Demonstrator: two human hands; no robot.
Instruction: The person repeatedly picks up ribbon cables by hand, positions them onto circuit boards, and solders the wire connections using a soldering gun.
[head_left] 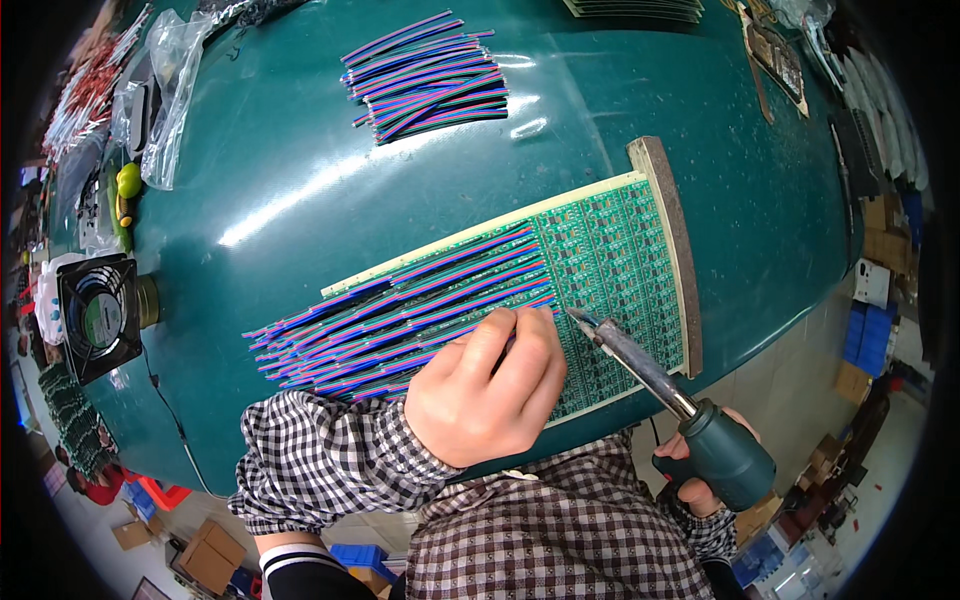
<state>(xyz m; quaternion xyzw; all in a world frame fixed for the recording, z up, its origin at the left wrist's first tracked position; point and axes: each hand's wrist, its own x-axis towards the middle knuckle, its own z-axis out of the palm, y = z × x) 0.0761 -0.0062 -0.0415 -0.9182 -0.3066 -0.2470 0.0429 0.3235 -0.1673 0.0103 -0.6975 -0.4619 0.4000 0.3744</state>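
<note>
On my feed: left grip (488, 385) over the circuit panel (615, 270) — pinched narrow, contents hidden. Right grip (699, 493), off the panel's lower-right corner — holding soldering iron (727, 455).

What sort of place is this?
Probably an electronics assembly workshop: there's a dark-green-handled soldering iron, a large rectangular green circuit-board panel and a pile of thin, striped, multicoloured wires.

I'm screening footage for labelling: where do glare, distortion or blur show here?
Head view: a long white glare streak crosses the table beyond the board, with smaller bright patches beside the loose wires; head view: the table's edge bows, and black fills the corners; head view: the left hand shows no obvious motion blur.
</note>
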